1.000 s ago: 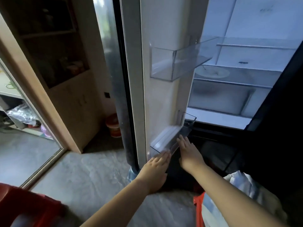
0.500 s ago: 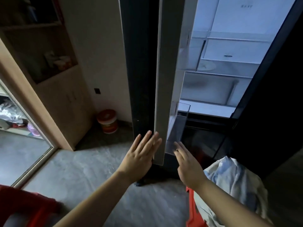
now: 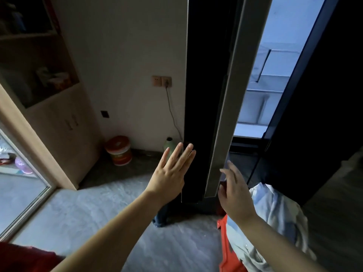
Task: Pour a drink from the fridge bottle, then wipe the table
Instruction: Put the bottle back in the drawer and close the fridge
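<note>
A dark fridge door (image 3: 204, 95) with a pale inner edge stands nearly edge-on in the middle of the view. Its gap shows a narrow strip of the lit fridge interior (image 3: 255, 107) with bare white shelves. My left hand (image 3: 170, 175) lies flat, fingers spread, against the door's dark outer face near its bottom. My right hand (image 3: 235, 191) hovers open just right of the door's lower edge, holding nothing. No bottle shows inside the fridge. A greenish bottle (image 3: 169, 145) stands on the floor behind my left hand.
A red-lidded bucket (image 3: 118, 150) sits on the floor by the wall. A wooden cabinet (image 3: 57, 122) stands at left beside a glass sliding door (image 3: 21, 193). A red stool with a pale cloth (image 3: 275, 228) is at lower right. A cable hangs from a wall socket (image 3: 162, 81).
The fridge door has swung from wide open toward shut, so the door bins are out of sight. My left hand moved from the door's lower bin to its outer face.
</note>
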Available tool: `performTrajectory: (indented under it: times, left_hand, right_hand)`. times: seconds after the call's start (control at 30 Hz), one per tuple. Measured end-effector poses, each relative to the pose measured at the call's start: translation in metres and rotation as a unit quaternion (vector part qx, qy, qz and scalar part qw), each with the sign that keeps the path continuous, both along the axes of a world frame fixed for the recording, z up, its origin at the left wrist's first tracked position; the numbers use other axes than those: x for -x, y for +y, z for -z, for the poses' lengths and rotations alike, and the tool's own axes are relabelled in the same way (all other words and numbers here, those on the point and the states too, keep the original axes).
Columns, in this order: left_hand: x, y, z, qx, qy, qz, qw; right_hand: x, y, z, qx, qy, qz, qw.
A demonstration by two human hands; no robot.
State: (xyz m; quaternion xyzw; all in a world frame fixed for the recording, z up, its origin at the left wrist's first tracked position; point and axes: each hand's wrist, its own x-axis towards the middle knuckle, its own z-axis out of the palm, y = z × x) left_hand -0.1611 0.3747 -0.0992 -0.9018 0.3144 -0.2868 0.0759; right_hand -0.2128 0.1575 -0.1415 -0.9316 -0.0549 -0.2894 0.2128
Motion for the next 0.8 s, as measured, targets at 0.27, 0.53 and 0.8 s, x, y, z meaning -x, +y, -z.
performTrajectory:
  times: [0.27,0.53,0.8]
  left_hand:
    - [-0.002,-0.041,-0.004,0.034,0.034,0.074,0.996]
    - [-0.009,-0.068,-0.018,0.053,0.070,0.148,0.985]
    - [-0.041,-0.105,-0.036,0.088,0.073,0.124,0.986]
  right_hand:
    - [-0.012,0.006,-0.098,0.036,-0.167,-0.053,0.984]
    - [-0.036,-0.049,-0.101,0.131,-0.119,0.038,0.984]
    - [-0.045,-0.090,-0.110,0.063,-0.105,0.070,0.990]
